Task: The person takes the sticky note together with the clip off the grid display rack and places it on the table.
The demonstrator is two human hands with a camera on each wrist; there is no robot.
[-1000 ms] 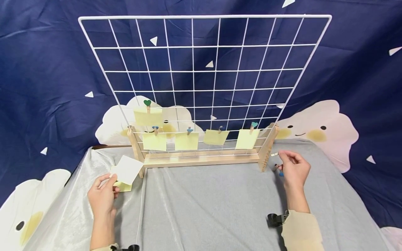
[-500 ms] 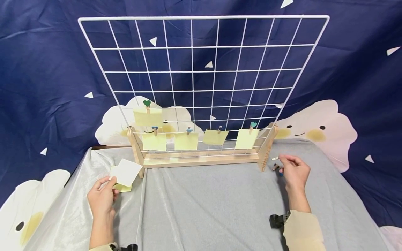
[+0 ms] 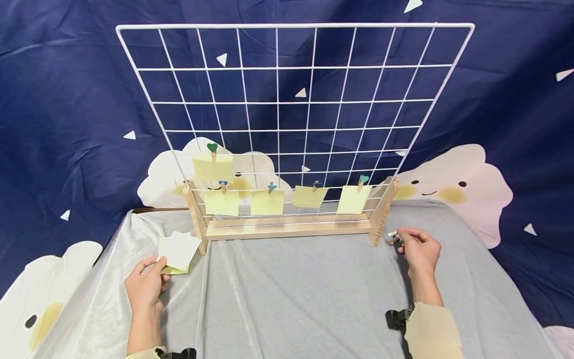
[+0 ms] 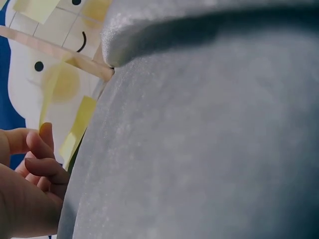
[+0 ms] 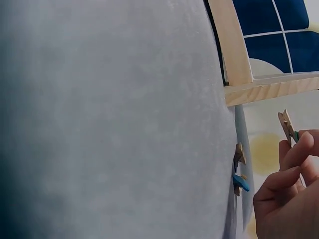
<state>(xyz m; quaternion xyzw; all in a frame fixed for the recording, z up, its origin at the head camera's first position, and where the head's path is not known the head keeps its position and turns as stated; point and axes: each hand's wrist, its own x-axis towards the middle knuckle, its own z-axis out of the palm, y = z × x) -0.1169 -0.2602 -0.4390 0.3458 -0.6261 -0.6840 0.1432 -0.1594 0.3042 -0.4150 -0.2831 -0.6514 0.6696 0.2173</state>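
Note:
My left hand (image 3: 145, 284) pinches a square sticky note (image 3: 181, 251) by its near edge, thumb on top. It looks pale in the head view, yellow from the left wrist. More yellow sticky notes (image 3: 176, 270) lie beneath it on the cloth, mostly covered. At the right, my right hand (image 3: 420, 253) holds a small wooden clothespin (image 5: 285, 123) between thumb and fingers, a bit of green at its gripped end. Close by on the cloth lie more clothespins, one brown (image 5: 239, 154) and one with a blue decoration (image 5: 240, 182); the hand partly covers them in the head view.
A white wire grid (image 3: 278, 102) leans back in a wooden stand (image 3: 287, 230) between the hands. Several yellow notes (image 3: 266, 203) hang on its lower part from heart-topped clothespins. Grey cloth (image 3: 296, 299) covers the table; a dark blue printed curtain (image 3: 71, 99) hangs behind.
My right hand has come down with its clothespin, nearer the ones on the cloth. The left hand has lowered its note slightly over the other notes.

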